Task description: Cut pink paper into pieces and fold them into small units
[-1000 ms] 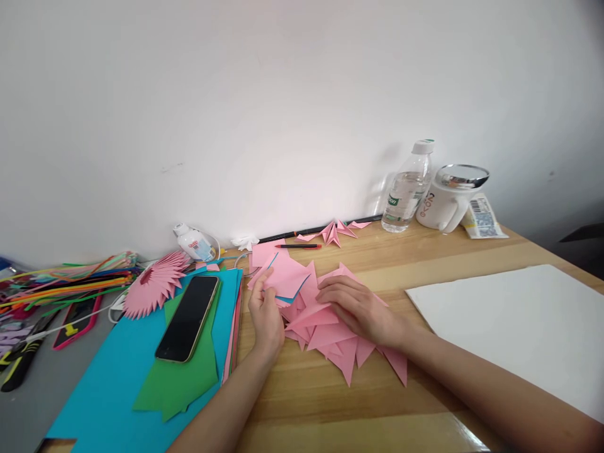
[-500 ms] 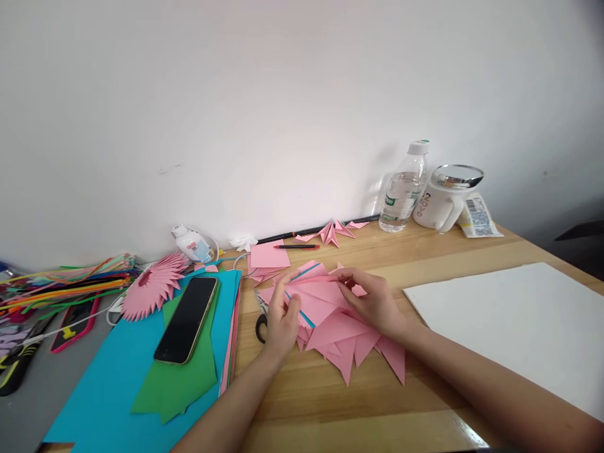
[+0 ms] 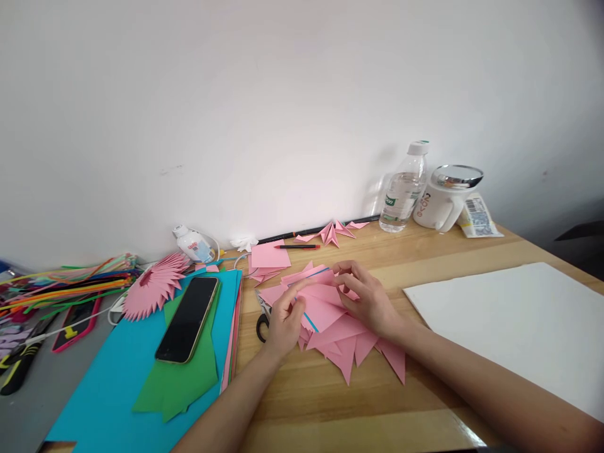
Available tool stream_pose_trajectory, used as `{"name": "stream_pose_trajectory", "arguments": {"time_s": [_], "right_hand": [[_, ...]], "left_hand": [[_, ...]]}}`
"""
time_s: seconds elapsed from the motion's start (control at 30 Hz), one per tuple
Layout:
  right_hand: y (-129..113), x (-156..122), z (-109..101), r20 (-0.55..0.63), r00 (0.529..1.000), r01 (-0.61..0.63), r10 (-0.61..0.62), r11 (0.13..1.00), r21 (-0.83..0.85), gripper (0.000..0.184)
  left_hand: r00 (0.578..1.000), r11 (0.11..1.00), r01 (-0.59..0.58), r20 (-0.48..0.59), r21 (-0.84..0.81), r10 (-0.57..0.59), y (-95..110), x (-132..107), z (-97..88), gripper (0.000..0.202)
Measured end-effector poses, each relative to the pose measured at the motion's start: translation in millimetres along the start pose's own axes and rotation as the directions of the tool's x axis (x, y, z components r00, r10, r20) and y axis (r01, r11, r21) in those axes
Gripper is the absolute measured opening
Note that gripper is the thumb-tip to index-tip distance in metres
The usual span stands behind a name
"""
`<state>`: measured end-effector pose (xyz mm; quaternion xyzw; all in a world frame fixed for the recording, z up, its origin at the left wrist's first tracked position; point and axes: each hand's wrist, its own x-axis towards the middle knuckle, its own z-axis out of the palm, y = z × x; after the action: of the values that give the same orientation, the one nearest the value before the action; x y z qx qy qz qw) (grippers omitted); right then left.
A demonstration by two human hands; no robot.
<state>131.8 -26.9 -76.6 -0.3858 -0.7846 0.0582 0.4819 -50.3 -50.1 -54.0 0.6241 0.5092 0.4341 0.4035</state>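
Observation:
My left hand (image 3: 283,321) and my right hand (image 3: 365,299) both pinch a small stack of pink square papers (image 3: 316,296) with a blue sheet showing at its edge. The stack is held just above a heap of folded pink paper triangles (image 3: 352,346) on the wooden table (image 3: 377,396). Black-handled scissors (image 3: 262,321) lie under my left hand's fingers, partly hidden. Another small pile of pink squares (image 3: 268,257) lies behind, with a red and black pen (image 3: 297,246) beside it.
At left lie blue paper (image 3: 108,384) and green paper (image 3: 182,377) with a black phone (image 3: 187,318) on top, a pink paper flower (image 3: 153,283), a glue bottle (image 3: 192,242) and coloured strips (image 3: 66,283). At back right stand a water bottle (image 3: 404,187) and white mug (image 3: 441,200). A white sheet (image 3: 519,321) lies right.
My left hand brought the pink stack from the left over to the heap, uncovering the scissors. My right hand rose off the heap and took hold of the stack's far edge.

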Motion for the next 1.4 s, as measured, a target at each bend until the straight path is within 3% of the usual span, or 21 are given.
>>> {"name": "stream_pose_trajectory", "arguments": {"time_s": [0.23,0.43,0.5,0.63,0.73,0.83,0.93,1.0,1.1,1.17,1.4], "right_hand": [[2.4,-0.1,0.7,0.021,0.996,0.09,-0.09,0.996,-0.006,0.033],[1.3,0.6,0.1,0.051,0.99,0.132,-0.132,0.991,0.015,0.034],[2.5,-0.2,0.8,0.057,0.991,0.116,-0.118,0.992,0.048,0.034],[6.6,0.2,0.8,0.052,0.998,0.011,-0.018,0.992,0.125,0.028],[9.6,5.6,-5.7,0.037,0.995,-0.1,0.095,0.975,0.198,0.022],[14.6,12.4,-17.6,0.23,0.966,-0.183,0.117,0.94,0.289,0.031],[23.5,14.0,-25.2,0.455,0.89,-0.187,0.027,0.933,0.309,0.042],[29.8,10.9,-24.1,0.511,0.86,-0.157,-0.014,0.944,0.29,0.049],[34.8,3.7,-16.5,0.511,0.859,-0.118,-0.005,0.971,0.208,0.06],[33.9,0.3,-11.5,0.496,0.868,-0.082,-0.011,0.983,0.166,0.057],[27.3,0.8,-3.3,0.457,0.884,0.016,-0.103,0.982,0.19,0.021]], "left_hand": [[0.998,0.997,-0.034,-0.058,-0.071,0.03,-3.9,2.7,-0.9,0.013],[0.989,0.996,-0.057,-0.14,-0.062,0.048,-4.3,5.6,-0.2,0.015],[0.991,0.998,-0.047,-0.128,-0.042,0.042,-3.7,5.7,-0.4,0.004],[0.996,0.999,0.03,-0.079,-0.012,-0.031,-2.2,5.7,-2.2,0.028],[0.984,0.992,0.114,-0.133,-0.046,-0.119,-5.1,7.3,-4.1,0.032],[0.947,0.979,0.157,-0.261,-0.129,-0.186,-10.6,10.3,-6.1,0.04],[0.895,0.966,0.14,-0.389,-0.218,-0.217,-14.4,13.4,-7.4,0.043],[0.863,0.956,0.115,-0.449,-0.27,-0.231,-15.1,14.7,-7.5,0.042],[0.841,0.936,0.069,-0.485,-0.344,-0.241,-14.8,15.5,-7.1,0.041],[0.831,0.928,0.036,-0.504,-0.371,-0.234,-14.7,15.8,-6.9,0.04],[0.827,0.944,0.018,-0.527,-0.328,-0.198,-15.5,16.7,-8.0,0.038]]}}
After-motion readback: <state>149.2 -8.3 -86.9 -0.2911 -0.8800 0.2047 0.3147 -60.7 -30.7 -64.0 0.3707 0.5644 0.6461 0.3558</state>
